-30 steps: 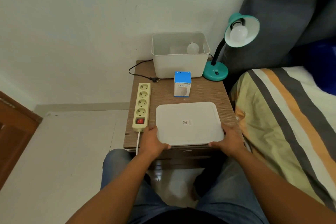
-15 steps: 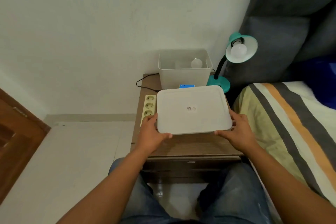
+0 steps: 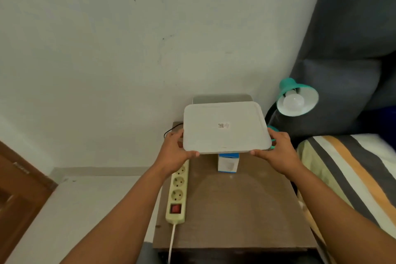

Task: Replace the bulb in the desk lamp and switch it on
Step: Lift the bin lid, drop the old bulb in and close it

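Lid (image 3: 225,127) now lifted off table w/ left hand (image 3: 174,152) & right hand (image 3: 280,152) fingers clamped on its edges, carried over bin (image 3: 222,98); bulb (image 3: 293,101) sits in lamp (image 3: 297,100), prob closing up.

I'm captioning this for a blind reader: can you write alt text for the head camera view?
Both hands, left hand and right hand, hold a flat white lid above a wooden bedside table, just before a white bin. A teal lamp with its bulb stands right; a power strip lies left.
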A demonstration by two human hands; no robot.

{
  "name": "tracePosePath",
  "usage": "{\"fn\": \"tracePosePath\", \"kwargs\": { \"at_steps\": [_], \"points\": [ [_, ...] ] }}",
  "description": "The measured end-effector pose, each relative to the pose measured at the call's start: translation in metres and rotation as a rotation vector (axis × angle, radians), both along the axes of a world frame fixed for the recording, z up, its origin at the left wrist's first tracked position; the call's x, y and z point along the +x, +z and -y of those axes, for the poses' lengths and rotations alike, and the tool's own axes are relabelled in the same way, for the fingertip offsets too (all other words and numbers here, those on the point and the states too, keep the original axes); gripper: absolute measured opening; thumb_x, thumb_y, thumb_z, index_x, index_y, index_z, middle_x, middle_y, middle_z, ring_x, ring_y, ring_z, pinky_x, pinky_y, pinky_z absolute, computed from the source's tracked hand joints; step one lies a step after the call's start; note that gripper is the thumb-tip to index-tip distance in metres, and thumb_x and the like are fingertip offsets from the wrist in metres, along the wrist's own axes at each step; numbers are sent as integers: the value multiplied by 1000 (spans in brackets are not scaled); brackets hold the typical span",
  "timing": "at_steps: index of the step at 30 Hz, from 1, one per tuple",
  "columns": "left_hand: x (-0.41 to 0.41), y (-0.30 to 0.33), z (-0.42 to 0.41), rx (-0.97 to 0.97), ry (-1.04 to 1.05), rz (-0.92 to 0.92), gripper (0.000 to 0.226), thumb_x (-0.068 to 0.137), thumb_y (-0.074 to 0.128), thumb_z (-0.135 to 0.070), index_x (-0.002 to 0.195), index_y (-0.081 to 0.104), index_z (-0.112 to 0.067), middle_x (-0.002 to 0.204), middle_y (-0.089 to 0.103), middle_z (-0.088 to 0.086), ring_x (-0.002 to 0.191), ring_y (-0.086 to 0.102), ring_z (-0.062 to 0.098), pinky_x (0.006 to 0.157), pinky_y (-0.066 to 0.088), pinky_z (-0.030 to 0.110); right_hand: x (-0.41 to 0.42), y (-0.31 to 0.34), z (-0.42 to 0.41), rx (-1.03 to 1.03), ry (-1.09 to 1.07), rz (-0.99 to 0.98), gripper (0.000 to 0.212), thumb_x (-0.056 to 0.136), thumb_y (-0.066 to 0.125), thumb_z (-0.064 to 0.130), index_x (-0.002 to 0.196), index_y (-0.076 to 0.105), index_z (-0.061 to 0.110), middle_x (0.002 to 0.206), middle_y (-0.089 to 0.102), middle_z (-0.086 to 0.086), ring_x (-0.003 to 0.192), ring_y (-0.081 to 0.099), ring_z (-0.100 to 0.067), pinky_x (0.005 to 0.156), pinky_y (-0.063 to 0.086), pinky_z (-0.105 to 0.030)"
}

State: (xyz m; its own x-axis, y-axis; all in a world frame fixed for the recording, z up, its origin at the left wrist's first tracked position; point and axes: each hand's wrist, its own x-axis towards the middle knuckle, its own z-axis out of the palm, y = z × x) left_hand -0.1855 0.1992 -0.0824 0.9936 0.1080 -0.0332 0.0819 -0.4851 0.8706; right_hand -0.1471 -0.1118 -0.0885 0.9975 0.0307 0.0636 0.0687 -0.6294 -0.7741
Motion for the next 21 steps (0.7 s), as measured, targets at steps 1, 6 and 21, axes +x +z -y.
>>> {"fn": "tracePosePath", "kwargs": {
  "at_steps": [1,6,21],
  "points": [
    [14,-1,-3,-8,-2,-6,83,67,89,-18,140,51,-31,124,46,-6,104,58,9,91,56,35,12,1,-2,3,1,-2,83,68,88,28,140,48,28,123,40,-4,105,51,-19,95,43,-31],
    [83,-12,-15,13,-10,-60,89,59,91,-37,138,50,-38,131,46,-6,116,56,17,99,53,41,74,-8,-8,-3,-6,-4,79,69,88,27,138,50,26,121,41,-3,107,45,-14,94,37,-28],
    [161,-42,-18,-10,-61,-115,76,53,85,-50,124,61,-40,129,59,1,113,61,13,101,51,40,162,-46,3,27,15,-144,88,42,83,70,121,58,40,123,57,-3,113,57,-20,99,51,-47]
  ]
}}
